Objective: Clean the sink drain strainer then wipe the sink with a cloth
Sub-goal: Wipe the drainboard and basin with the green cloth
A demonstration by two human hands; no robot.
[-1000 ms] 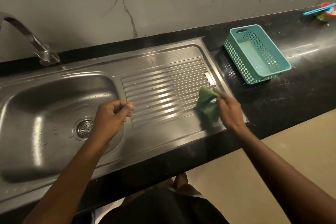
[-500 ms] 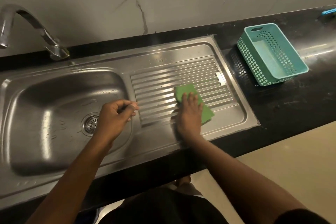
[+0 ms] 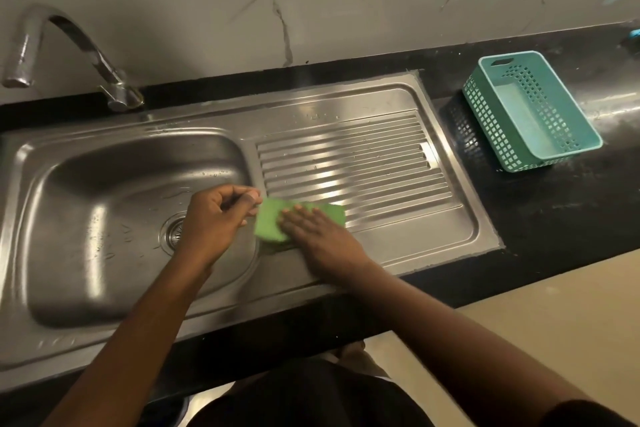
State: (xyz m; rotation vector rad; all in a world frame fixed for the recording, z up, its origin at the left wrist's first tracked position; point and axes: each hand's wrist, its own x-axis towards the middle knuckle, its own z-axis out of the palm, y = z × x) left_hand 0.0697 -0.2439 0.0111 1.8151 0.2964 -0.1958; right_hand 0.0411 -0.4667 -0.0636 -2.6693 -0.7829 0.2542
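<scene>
The right hand's fingers [image 3: 294, 215] lie flat and spread, pressing the green cloth [image 3: 268, 224] onto the sink [image 3: 398, 232] drainboard at centre frame. The left hand [image 3: 216, 215] is loosely curled, seemingly empty, partly covering the drain strainer [image 3: 172, 231]. Wiping is underway; the basin likely comes next.

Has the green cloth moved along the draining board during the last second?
Yes. The green cloth went from the draining board's right end, near the basket, leftward to the basin edge, under the right hand.
</scene>
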